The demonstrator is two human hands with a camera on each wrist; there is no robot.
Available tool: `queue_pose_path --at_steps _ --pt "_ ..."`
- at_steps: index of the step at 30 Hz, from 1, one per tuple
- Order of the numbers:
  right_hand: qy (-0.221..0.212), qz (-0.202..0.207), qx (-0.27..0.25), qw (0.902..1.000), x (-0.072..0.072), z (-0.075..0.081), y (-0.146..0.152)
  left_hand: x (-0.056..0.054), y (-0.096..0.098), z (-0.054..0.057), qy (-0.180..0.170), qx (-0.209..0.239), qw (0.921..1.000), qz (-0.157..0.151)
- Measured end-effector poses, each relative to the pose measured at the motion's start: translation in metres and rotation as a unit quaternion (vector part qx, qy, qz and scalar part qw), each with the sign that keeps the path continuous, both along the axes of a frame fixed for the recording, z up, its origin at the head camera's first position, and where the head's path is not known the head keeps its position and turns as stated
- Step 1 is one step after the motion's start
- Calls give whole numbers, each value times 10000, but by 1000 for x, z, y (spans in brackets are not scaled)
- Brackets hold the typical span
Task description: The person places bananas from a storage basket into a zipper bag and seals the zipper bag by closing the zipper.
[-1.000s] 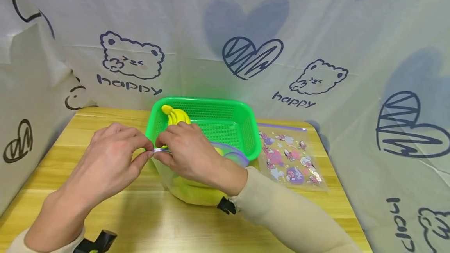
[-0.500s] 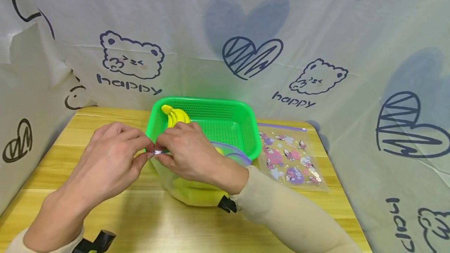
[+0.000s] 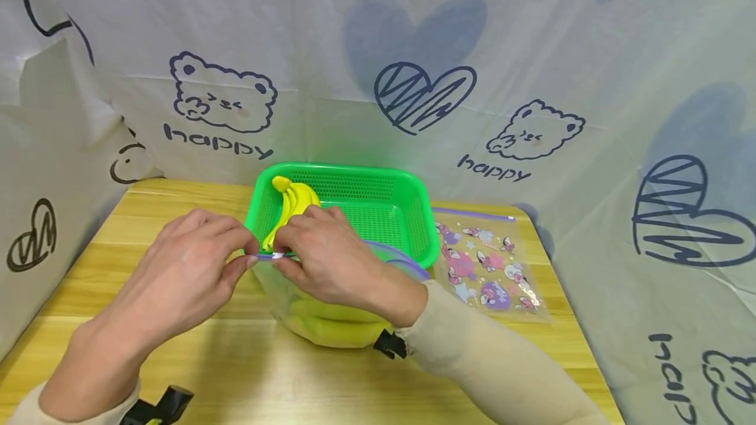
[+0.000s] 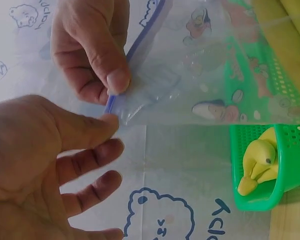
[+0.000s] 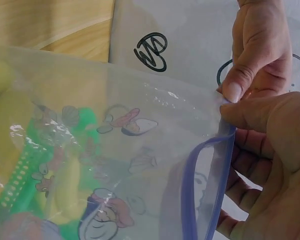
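A clear zip bag (image 3: 277, 294) with a purple top strip (image 3: 407, 261) and printed cartoon figures hangs in front of the green basket. Inside it are yellow bananas (image 3: 342, 332). My left hand (image 3: 186, 264) pinches the bag's top left corner between thumb and index finger; its other fingers are spread in the left wrist view. Just to the right, my right hand (image 3: 333, 264) pinches the strip at the small white slider (image 3: 277, 256). Right of that hand the strip's two edges stand apart, as the purple rim (image 5: 190, 185) in the right wrist view shows.
Behind the bag stands a green basket (image 3: 426, 222), with a bunch of bananas (image 3: 295, 201) at its left end. A second printed zip bag (image 3: 490, 264) lies flat to the right on the wooden table (image 3: 283, 392). A patterned cloth (image 3: 331, 31) surrounds the table.
My right hand has slid a little to the right along the strip with the white slider. A short purple stretch now shows between the hands. The left hand has stayed at the corner.
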State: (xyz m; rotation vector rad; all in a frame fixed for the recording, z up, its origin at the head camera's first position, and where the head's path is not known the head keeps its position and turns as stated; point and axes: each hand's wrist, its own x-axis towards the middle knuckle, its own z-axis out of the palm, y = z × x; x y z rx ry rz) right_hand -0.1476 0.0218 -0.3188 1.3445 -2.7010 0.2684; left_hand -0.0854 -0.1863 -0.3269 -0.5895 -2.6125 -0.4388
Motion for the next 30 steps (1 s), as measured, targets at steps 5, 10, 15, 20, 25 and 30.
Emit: queue_pose_path --at_steps 5,10,15,20,25,30 --pt "77 -99 -103 9999 0 -2 0 0 5 -2 -196 183 9996 104" --pt "250 -13 -279 9993 1 -4 0 -3 9 -8 486 262 9981 -260" --pt "600 263 -423 9970 0 -8 1 -5 8 -9 730 83 9961 -482" --pt "793 616 -482 9938 -2 -10 2 -5 6 -8 700 -120 9959 -553" --pt "817 802 -593 9917 -4 -12 3 -5 6 -7 710 -218 9957 -559" --pt "704 814 -497 9930 -5 -10 4 -6 5 -4 772 -419 9949 -494"
